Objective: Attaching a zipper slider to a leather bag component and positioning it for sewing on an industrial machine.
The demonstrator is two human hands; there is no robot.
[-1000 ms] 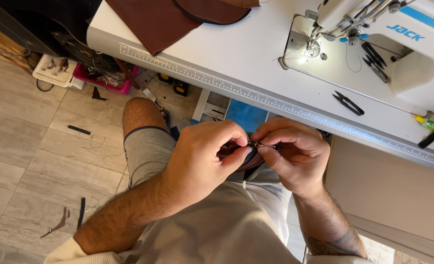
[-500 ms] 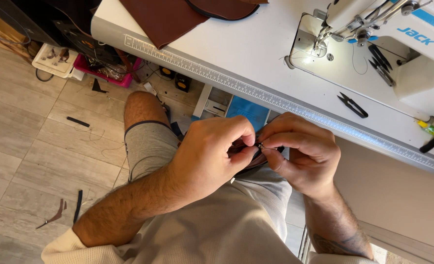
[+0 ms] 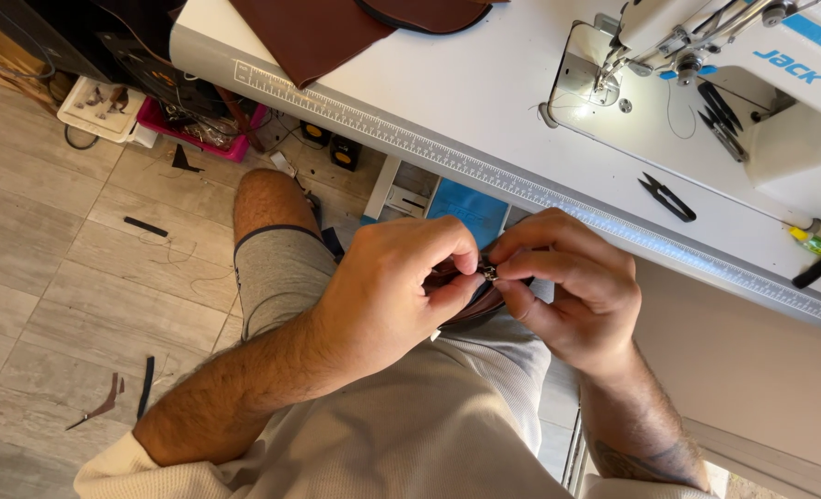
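a small metal zipper slider (image 3: 489, 272) is pinched between the fingertips of both hands, held over the lap just in front of the near edge of the white sewing table (image 3: 484, 102). the left hand (image 3: 396, 296) is curled, thumb and forefinger pressed together on the slider's left side; the right hand (image 3: 572, 286) is curled likewise, its thumb and forefinger closed on the right side, the remaining fingers folded under. a strip of dark brown material (image 3: 470, 300) is seen beneath the slider, mostly hidden by the hands, so its full shape cannot be told.

the table edge is marked by a printed ruler strip (image 3: 447, 162) running diagonally, just beyond the knuckles; little room is left between the hands and that edge. open space is found to the left, over the grey shorts (image 3: 276, 273) and the tiled floor (image 3: 50, 268), where scraps of dark offcut (image 3: 105, 402) are scattered. on the table, black thread snips (image 3: 666, 197) lie well apart from the hands, near the base of the white sewing machine (image 3: 752, 83). brown leather pieces (image 3: 322, 32) overhang the far left of the tabletop. a pink tray (image 3: 198, 139) of clutter is set on the floor under the table.
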